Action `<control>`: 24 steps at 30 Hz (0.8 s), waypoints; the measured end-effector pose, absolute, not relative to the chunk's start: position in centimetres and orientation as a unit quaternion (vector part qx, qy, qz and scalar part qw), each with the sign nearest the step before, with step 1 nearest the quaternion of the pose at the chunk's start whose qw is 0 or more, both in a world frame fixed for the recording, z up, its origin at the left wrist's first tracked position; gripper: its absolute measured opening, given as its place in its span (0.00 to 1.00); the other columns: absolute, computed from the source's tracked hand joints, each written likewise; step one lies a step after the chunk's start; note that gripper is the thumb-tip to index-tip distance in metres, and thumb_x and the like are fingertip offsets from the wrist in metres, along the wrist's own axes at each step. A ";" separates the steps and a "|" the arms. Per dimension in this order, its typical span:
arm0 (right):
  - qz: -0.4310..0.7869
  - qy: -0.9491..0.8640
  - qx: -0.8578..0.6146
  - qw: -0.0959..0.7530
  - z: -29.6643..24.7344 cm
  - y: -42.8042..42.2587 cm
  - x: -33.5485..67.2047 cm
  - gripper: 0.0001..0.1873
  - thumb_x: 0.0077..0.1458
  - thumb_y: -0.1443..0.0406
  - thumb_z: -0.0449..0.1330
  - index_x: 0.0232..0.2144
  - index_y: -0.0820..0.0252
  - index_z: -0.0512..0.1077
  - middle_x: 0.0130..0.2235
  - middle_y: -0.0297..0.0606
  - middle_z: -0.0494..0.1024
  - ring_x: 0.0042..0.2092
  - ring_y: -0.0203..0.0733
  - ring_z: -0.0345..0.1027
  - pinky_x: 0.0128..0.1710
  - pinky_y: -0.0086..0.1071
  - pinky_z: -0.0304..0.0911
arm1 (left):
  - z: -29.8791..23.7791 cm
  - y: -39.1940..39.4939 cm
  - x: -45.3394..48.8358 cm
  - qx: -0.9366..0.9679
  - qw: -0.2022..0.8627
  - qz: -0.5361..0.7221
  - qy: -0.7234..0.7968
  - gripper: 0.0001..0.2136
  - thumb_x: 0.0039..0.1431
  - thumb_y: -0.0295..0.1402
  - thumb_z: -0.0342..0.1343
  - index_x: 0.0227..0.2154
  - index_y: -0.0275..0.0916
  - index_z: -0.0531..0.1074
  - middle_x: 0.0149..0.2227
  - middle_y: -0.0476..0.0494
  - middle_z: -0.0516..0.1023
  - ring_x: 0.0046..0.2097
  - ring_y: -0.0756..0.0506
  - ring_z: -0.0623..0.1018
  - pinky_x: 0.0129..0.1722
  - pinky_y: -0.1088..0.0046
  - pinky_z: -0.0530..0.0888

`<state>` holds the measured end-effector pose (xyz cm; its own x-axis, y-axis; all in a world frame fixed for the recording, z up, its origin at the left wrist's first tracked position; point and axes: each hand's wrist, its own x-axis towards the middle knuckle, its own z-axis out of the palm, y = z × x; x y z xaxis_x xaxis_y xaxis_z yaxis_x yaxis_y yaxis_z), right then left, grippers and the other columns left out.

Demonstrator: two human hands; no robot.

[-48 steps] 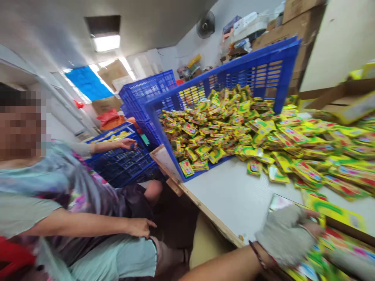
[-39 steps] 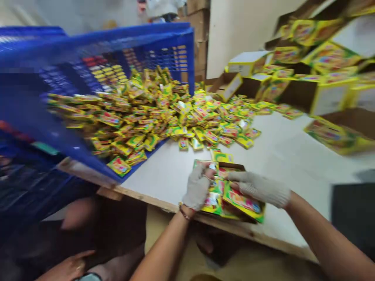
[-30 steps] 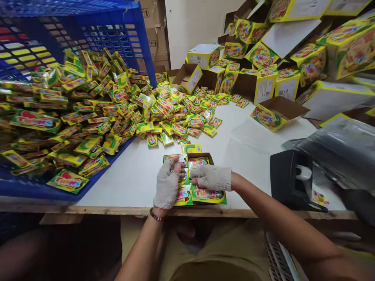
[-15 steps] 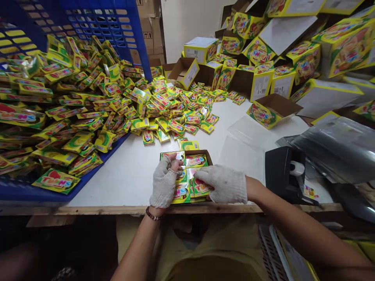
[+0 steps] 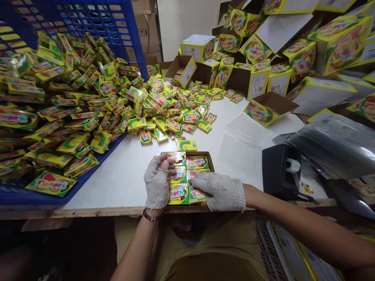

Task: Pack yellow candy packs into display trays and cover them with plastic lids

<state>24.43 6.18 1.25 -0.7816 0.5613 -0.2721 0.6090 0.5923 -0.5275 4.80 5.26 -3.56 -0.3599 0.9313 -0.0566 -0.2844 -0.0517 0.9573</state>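
Head view: knit-gloved left hand (image 5: 157, 182) curls, right hand (image 5: 220, 191) arches over glossy oblong packs (image 5: 178, 192) in a cardboard box (image 5: 210, 161); I can't tell if either grips.

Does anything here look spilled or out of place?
Yes. Small yellow-and-green cardboard packets lie in a jumbled heap, spreading from an apparently tipped blue plastic crate onto the flat white table. It looks spilled, though that may be deliberate.

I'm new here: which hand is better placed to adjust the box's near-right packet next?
Probably the right hand: it partly covers that packet, with the left hand at the left side of the box.
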 end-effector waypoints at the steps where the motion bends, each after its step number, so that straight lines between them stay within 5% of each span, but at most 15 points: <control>1: -0.311 0.886 0.342 0.032 1.6 6.1 24.5 0.27 0.49 0.63 0.63 0.52 0.62 0.68 0.50 0.48 0.73 0.48 0.51 0.68 0.46 0.41 0.64 | -3.5 5.3 4.8 0.320 0.466 0.650 0.508 0.15 0.54 0.40 0.61 0.42 0.38 0.72 0.35 0.46 0.77 0.32 0.51 0.76 0.28 0.77 0.75; 7: -0.276 0.872 0.403 0.037 1.8 5.1 23.3 0.25 0.47 0.60 0.68 0.47 0.63 0.70 0.47 0.48 0.74 0.46 0.52 0.69 0.43 0.41 0.65 | -3.7 5.3 4.7 0.331 0.463 0.643 0.511 0.17 0.54 0.41 0.62 0.43 0.38 0.72 0.35 0.45 0.77 0.32 0.50 0.76 0.28 0.76 0.76; 13: -0.190 0.914 0.345 -0.100 -2.6 4.6 23.0 0.42 0.48 0.48 0.67 0.55 0.70 0.65 0.50 0.58 0.72 0.52 0.59 0.66 0.51 0.50 0.63 | -3.6 5.4 4.7 0.342 0.463 0.636 0.514 0.16 0.54 0.41 0.61 0.42 0.38 0.72 0.35 0.44 0.78 0.32 0.51 0.76 0.29 0.77 0.76; 20: -0.164 0.885 0.421 -0.107 -2.6 3.3 22.0 0.38 0.51 0.47 0.64 0.55 0.68 0.66 0.47 0.54 0.74 0.48 0.57 0.68 0.48 0.49 0.63 | -3.3 5.4 4.9 0.343 0.460 0.636 0.516 0.16 0.53 0.40 0.62 0.41 0.37 0.73 0.35 0.44 0.79 0.31 0.52 0.76 0.30 0.77 0.76; 24: -0.300 0.844 0.413 -0.168 -1.6 4.8 22.3 0.33 0.57 0.48 0.60 0.54 0.68 0.67 0.48 0.52 0.74 0.48 0.53 0.68 0.49 0.45 0.64 | -3.3 5.5 4.9 0.342 0.467 0.638 0.508 0.15 0.53 0.39 0.62 0.41 0.37 0.73 0.34 0.44 0.79 0.30 0.51 0.76 0.29 0.77 0.76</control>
